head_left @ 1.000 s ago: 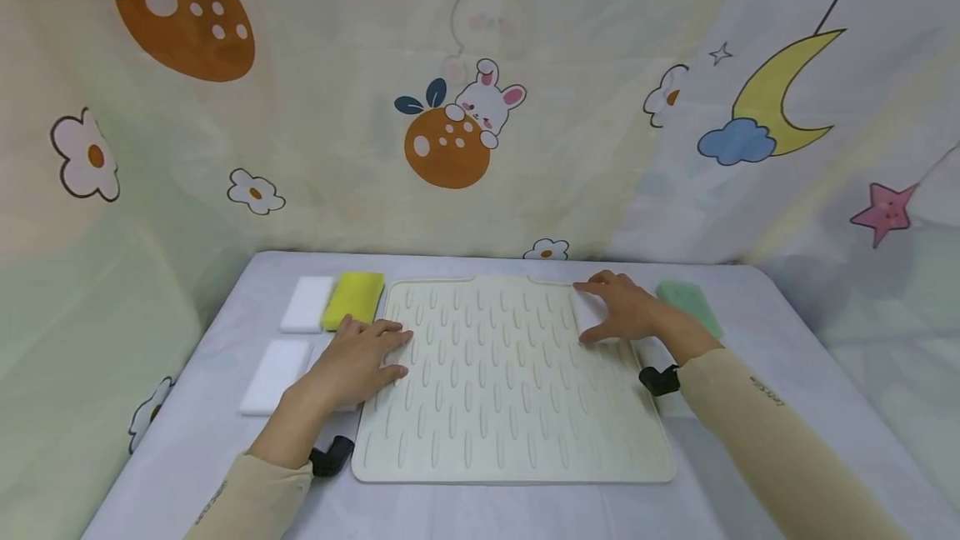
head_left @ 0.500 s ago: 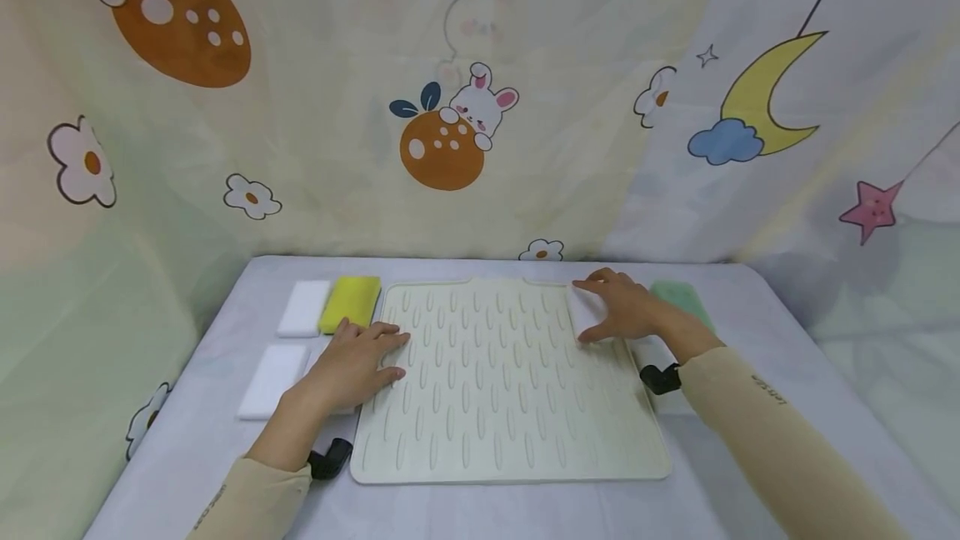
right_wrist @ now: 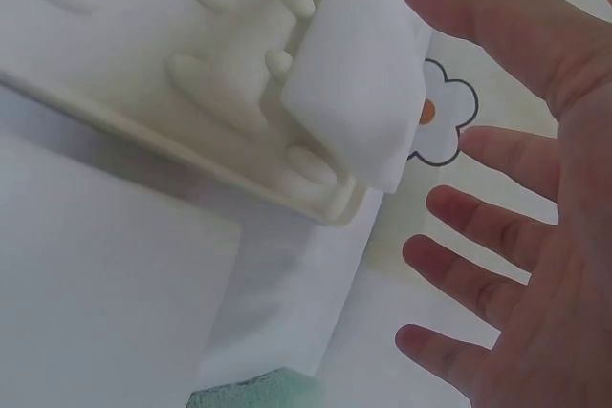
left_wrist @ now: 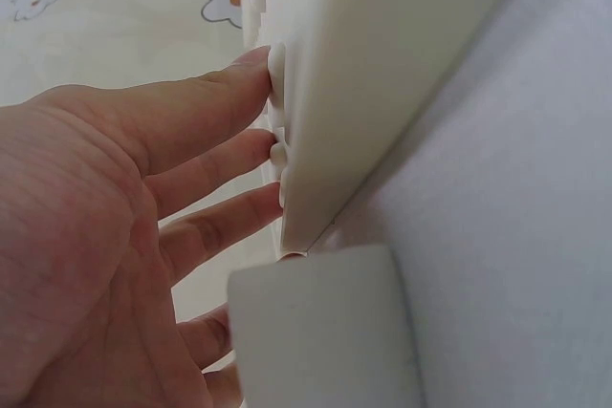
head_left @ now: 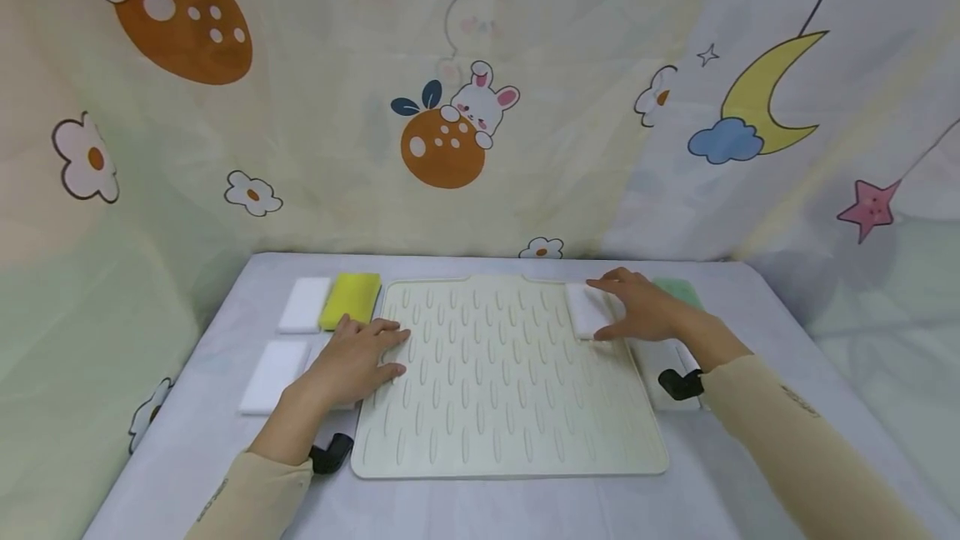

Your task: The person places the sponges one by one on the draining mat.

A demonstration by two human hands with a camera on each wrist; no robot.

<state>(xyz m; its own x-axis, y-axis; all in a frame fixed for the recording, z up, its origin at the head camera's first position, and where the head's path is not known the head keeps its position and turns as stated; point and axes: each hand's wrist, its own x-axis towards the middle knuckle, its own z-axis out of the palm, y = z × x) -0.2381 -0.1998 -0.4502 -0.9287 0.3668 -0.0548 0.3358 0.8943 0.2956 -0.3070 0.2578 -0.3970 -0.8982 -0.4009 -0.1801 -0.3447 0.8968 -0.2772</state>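
Hands overlap the ridged mat's opposite edges, wide room between.

Mat at your left hand: ribbed, matt, plastic-looking.
White block by your right hand: smooth, matt.
Table cover beneath: cloth.

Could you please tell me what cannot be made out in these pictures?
Head view: the right end of the white block on the ridged mat, behind the right hand.
Head view: part of the green sponge, behind the right forearm.
Head view: lettering on the right sleeve, too small to read.
Left wrist view: the lower end of the foreground block, cut off by the bottom edge.
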